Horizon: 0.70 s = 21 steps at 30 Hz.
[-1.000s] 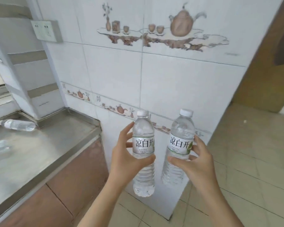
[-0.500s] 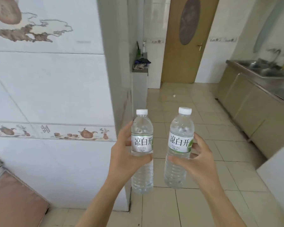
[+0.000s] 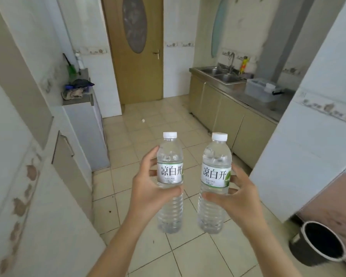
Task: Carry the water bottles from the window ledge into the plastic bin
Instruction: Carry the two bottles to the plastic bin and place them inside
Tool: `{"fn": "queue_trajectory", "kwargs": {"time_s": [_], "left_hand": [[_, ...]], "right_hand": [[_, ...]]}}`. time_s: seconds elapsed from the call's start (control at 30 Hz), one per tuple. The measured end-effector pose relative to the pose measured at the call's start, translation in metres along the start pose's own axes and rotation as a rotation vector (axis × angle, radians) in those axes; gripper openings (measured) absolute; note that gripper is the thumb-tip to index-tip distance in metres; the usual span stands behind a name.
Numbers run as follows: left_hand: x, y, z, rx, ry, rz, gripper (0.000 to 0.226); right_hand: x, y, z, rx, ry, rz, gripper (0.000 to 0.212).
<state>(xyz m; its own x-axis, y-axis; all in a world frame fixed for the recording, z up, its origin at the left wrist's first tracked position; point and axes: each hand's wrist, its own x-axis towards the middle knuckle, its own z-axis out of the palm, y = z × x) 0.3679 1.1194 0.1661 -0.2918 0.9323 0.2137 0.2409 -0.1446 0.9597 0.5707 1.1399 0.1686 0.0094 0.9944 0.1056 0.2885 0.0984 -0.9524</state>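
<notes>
I hold two clear water bottles upright in front of me, each with a white cap and a white label with black characters. My left hand grips the left bottle around its label. My right hand grips the right bottle at the same height. The two bottles are side by side, a little apart. A clear plastic bin with a lid sits on the steel counter at the far right, beside the sink. The window ledge is out of view.
A tiled floor runs ahead to a closed wooden door. Beige cabinets line the right side. A low white cabinet with rags on top stands at the left. A dark bucket sits at the lower right by a white wall corner.
My view has swung right, away from the tiled wall and steel ledge, into the kitchen aisle. The sink counter and the bin have come into view. Both hands keep their bottles.
</notes>
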Motion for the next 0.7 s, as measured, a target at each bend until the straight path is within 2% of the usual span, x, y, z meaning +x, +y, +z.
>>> {"fn": "queue_trajectory", "kwargs": {"time_s": [0.2, 0.37, 0.7], "left_hand": [[0.099, -0.002, 0.055, -0.005, -0.118, 0.048, 0.101], [0.170, -0.015, 0.106, 0.006, -0.169, 0.046, 0.103], [0.323, -0.038, 0.242, -0.002, -0.170, 0.023, 0.103]], "right_hand": [[0.088, 0.014, -0.019, -0.056, 0.125, -0.002, 0.073], [0.160, 0.035, -0.038, -0.054, 0.185, 0.044, 0.076], [0.353, 0.087, -0.097, -0.067, 0.171, 0.036, 0.075]]}}
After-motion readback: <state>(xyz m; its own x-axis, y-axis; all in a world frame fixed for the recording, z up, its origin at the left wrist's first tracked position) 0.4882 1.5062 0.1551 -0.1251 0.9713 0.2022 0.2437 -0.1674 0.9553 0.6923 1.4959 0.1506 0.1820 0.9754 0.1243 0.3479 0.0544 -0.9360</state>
